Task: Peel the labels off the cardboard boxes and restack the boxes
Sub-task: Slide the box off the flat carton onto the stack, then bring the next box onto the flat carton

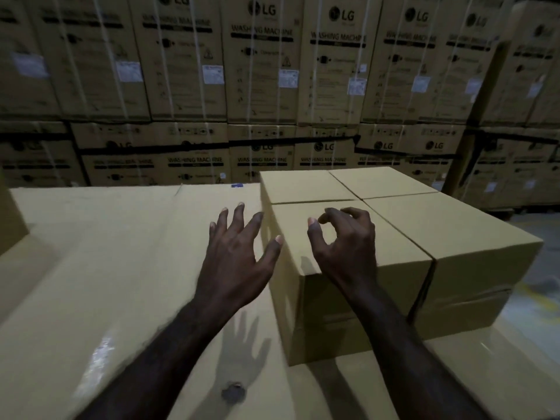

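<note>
left hand [239, 253]: fingers spread wide, holding nothing, just beside the box's left face
right hand [345, 237]: fingers loosely curled, holding nothing, over the box top
plain tan cardboard box [424, 237]: sits on a wide flat layer of tan cardboard boxes [106, 268]

A plain tan cardboard box [403, 237] sits directly under and beyond the right hand [345, 241], its near corner below that wrist. Its top is closed, the flaps meeting in a cross of seams just past the fingertips. Its left face stands just right of the left hand [239, 253]. It rests on a broad flat layer of larger cardboard boxes [106, 253] that spreads beneath and to the left of the left hand, their tops level. No label shows on its visible faces.
</note>
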{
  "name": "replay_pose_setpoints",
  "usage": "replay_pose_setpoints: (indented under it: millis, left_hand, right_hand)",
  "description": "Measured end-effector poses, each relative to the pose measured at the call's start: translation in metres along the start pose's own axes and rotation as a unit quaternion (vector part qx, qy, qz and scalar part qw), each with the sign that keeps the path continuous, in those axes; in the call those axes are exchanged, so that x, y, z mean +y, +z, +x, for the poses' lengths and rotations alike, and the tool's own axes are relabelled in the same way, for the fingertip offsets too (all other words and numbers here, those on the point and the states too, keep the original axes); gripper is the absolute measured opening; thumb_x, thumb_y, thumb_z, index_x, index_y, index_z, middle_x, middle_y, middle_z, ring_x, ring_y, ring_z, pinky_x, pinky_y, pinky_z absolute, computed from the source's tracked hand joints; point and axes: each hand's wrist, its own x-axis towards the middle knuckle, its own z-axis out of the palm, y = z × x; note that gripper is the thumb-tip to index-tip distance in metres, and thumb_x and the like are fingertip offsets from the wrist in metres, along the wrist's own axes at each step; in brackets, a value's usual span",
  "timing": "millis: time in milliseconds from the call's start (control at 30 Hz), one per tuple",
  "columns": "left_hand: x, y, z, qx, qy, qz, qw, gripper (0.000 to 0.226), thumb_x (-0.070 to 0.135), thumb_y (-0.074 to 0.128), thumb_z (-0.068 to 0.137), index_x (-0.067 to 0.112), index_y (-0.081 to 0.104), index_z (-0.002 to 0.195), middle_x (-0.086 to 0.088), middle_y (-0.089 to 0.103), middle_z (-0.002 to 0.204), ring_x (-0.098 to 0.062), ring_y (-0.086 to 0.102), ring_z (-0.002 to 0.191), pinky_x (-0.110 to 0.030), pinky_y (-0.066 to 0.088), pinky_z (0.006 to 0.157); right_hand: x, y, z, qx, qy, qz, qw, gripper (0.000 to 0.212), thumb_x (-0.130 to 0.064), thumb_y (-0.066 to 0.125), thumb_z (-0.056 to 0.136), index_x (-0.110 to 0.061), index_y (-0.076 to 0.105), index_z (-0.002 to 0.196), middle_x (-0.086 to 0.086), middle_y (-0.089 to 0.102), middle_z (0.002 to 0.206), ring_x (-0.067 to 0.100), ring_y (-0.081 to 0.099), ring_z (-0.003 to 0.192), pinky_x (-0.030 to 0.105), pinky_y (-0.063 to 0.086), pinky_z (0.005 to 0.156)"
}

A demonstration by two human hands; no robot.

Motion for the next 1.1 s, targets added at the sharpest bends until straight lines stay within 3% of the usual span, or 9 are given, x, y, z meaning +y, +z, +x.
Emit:
replay_pose_setpoints:
  millis: [200,367,500,633,967,1100]
  left_hand:
    - [-0.087,-0.098,-0.036,0.040,0.001,0.048,0.998,0.065,0.059,0.039,0.093,0.026,0.034,0.149,-0.002,0.017,0.161,-0.021,0.005,0.149,-0.044,0.010,0.121]
    - [-0.169,-0.193,-0.077,0.063,-0.015,0.094,0.994,0.069,0.061,0.035,0.090,0.025,0.032,0.149,-0.003,0.017,0.161,-0.022,0.007,0.149,-0.041,0.007,0.120]
    - [-0.228,-0.264,-0.108,0.085,-0.051,0.129,0.987,0.074,0.062,0.032,0.086,0.026,0.032,0.149,-0.002,0.017,0.161,-0.022,0.007,0.149,-0.040,0.005,0.120]
    - [-0.279,-0.319,-0.129,0.108,-0.086,0.161,0.977,0.066,0.056,0.044,0.093,0.025,0.032,0.149,-0.002,0.016,0.161,-0.023,0.008,0.149,-0.040,0.006,0.120]
    - [-0.381,-0.387,-0.146,0.114,-0.171,0.210,0.956,0.064,0.051,0.047,0.094,0.026,0.030,0.151,-0.003,0.016,0.161,-0.023,0.007,0.148,-0.043,0.006,0.119]
    - [-0.422,-0.401,-0.135,0.105,-0.199,0.227,0.947,0.064,0.051,0.047,0.094,0.027,0.029,0.151,-0.001,0.013,0.162,-0.022,0.005,0.149,-0.043,0.006,0.119]
  right_hand:
    - [-0.128,0.035,-0.016,-0.016,-0.032,0.094,0.995,0.029,-0.039,0.055,0.088,-0.013,0.067,0.091,0.000,0.071,0.091,0.022,0.054,0.101,0.035,0.048,0.076]
    - [-0.251,0.076,-0.036,-0.020,-0.065,0.146,0.987,0.023,-0.036,0.060,0.087,-0.015,0.069,0.087,-0.002,0.071,0.085,0.018,0.055,0.096,0.024,0.035,0.074]
    - [-0.345,0.107,-0.049,-0.045,-0.082,0.209,0.973,0.025,-0.038,0.060,0.085,-0.015,0.069,0.088,-0.002,0.071,0.083,0.017,0.054,0.096,0.024,0.037,0.073]
    - [-0.424,0.134,-0.061,-0.075,-0.099,0.261,0.957,0.026,-0.038,0.060,0.084,-0.014,0.070,0.090,-0.001,0.070,0.081,0.016,0.055,0.097,0.027,0.044,0.074]
    - [-0.538,0.219,-0.075,-0.151,-0.116,0.335,0.923,0.019,-0.036,0.063,0.084,-0.020,0.069,0.091,-0.001,0.064,0.082,0.014,0.053,0.101,0.041,0.053,0.073]
    - [-0.569,0.260,-0.071,-0.176,-0.119,0.343,0.915,0.020,-0.034,0.065,0.086,-0.019,0.070,0.096,-0.007,0.053,0.087,0.020,0.058,0.097,0.041,0.054,0.076]
